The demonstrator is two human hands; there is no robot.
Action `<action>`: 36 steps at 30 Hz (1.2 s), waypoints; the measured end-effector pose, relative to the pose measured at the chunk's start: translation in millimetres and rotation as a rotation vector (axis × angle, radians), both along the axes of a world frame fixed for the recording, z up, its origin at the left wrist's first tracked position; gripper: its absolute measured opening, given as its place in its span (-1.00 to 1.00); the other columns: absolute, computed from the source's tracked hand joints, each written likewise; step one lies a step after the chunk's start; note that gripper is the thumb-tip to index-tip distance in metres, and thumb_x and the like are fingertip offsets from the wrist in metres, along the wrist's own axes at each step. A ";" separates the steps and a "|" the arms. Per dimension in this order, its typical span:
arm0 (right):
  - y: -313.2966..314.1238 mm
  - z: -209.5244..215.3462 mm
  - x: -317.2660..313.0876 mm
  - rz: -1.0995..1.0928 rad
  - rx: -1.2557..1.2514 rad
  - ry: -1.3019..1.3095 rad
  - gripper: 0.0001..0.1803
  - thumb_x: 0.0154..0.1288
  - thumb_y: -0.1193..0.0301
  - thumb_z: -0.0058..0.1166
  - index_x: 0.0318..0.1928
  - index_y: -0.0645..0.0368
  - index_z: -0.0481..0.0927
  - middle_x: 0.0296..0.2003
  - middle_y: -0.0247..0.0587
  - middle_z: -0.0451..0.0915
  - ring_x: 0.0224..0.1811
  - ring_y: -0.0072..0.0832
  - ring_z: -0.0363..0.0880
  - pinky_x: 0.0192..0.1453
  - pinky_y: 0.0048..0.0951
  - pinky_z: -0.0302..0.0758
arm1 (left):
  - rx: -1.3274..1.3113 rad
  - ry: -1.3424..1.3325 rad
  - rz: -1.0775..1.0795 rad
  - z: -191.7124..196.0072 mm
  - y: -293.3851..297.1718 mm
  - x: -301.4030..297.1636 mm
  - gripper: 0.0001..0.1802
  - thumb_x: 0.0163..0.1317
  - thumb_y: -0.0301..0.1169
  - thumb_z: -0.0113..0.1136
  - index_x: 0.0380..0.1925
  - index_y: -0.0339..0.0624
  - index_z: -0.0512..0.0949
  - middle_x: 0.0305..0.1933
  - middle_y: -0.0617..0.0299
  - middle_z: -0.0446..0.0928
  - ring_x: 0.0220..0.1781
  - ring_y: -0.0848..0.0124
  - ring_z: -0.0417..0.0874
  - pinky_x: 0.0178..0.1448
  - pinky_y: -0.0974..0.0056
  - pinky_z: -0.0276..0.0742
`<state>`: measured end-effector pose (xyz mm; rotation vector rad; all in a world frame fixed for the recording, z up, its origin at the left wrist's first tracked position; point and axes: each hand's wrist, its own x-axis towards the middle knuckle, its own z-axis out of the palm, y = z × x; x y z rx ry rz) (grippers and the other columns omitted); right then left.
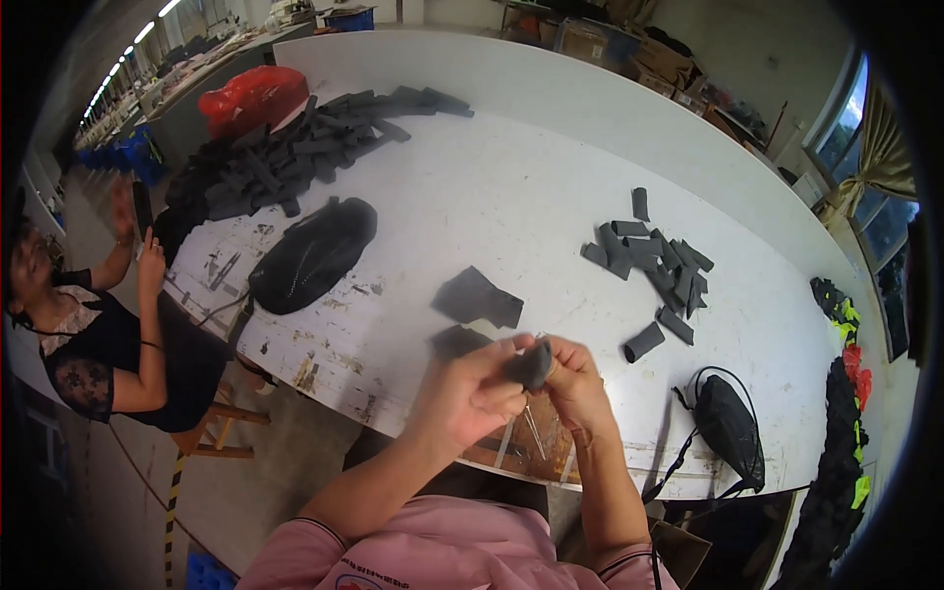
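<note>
Dark grey fabric piece (531,365) is gripped between both hands, above the near edge of the white table (551,211). Hands are held close together: left hand (467,398) is clamped on the piece from the left, right hand (578,388) from the right, its thumb pressed against it. Exact fingertip contact is partly hidden. A thin metal tool (534,431) is seen just below the hands; whether it is held or laid down cannot be told.

Just beyond, a flat grey piece (479,297) is laid on the table; a second flat piece (459,341) is partly covered by the left hand. To the right, grey tubes (654,254) are piled loosely. A black drawstring bag (730,428) is placed near the right edge. At left, a black bag (320,254) is set in front of a larger heap of grey rolls (285,162), with a red bag (254,100) behind. At far left, a dark strip (143,206) is held up by a seated co-worker (118,344).
</note>
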<state>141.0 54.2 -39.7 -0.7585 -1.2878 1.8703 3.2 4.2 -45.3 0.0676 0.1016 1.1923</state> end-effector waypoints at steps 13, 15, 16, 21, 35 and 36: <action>-3.1 -31.6 13.0 0.057 -0.156 0.082 -0.75 0.18 0.26 -0.03 -0.48 0.19 0.46 -0.60 -0.37 0.44 -0.60 -0.67 0.34 -0.51 -0.69 0.26 | 0.555 1.626 0.746 24.7 -10.6 10.4 -0.78 0.04 -0.60 0.04 -0.25 -0.32 0.41 -0.32 0.21 0.47 -0.31 0.41 0.47 -0.18 0.44 0.38; -7.1 -22.3 13.9 -0.008 -0.046 0.013 -0.75 0.18 0.26 -0.03 -0.46 0.20 0.46 -0.60 -0.37 0.45 -0.59 -0.67 0.34 -0.50 -0.68 0.27 | 0.630 1.608 0.694 20.3 -9.1 5.4 -0.80 0.03 -0.59 0.05 -0.27 -0.28 0.43 -0.32 0.20 0.48 -0.32 0.40 0.50 -0.23 0.42 0.40; -10.7 -14.0 14.7 -0.083 0.058 -0.059 -0.75 0.18 0.27 -0.03 -0.45 0.22 0.46 -0.59 -0.38 0.45 -0.58 -0.67 0.35 -0.49 -0.68 0.27 | 0.704 1.581 0.630 18.9 -8.4 3.4 -0.81 0.02 -0.58 0.07 -0.30 -0.25 0.45 -0.33 0.20 0.49 -0.33 0.40 0.53 -0.27 0.40 0.42; -25.3 51.3 14.4 -0.072 1.009 -0.726 -0.70 -0.02 0.24 0.12 -0.37 0.22 0.46 -0.62 -0.22 0.42 -0.59 -0.38 0.44 -0.55 -0.43 0.34 | 0.487 1.289 0.643 21.6 -16.8 7.1 -0.90 0.11 -0.54 0.02 -0.35 -0.30 0.46 -0.37 0.25 0.50 -0.33 0.57 0.49 -0.28 0.47 0.39; -25.7 -5.0 21.3 -0.216 0.981 -0.599 -0.75 0.13 0.42 -0.04 -0.65 0.25 0.41 -0.74 -0.08 0.34 -0.71 -0.29 0.34 -0.61 -0.40 0.27 | 0.674 1.475 0.419 40.6 -4.0 15.3 -0.89 0.01 -0.57 0.10 -0.41 -0.33 0.47 -0.40 0.29 0.49 -0.36 0.60 0.45 -0.25 0.48 0.36; -26.4 -17.7 21.7 -0.220 0.986 -0.602 -0.75 0.13 0.42 -0.04 -0.65 0.25 0.41 -0.74 -0.08 0.34 -0.71 -0.29 0.34 -0.61 -0.40 0.27 | 0.681 1.471 0.421 33.3 -3.8 17.5 -0.89 0.01 -0.57 0.10 -0.41 -0.33 0.47 -0.40 0.29 0.49 -0.36 0.60 0.45 -0.25 0.48 0.36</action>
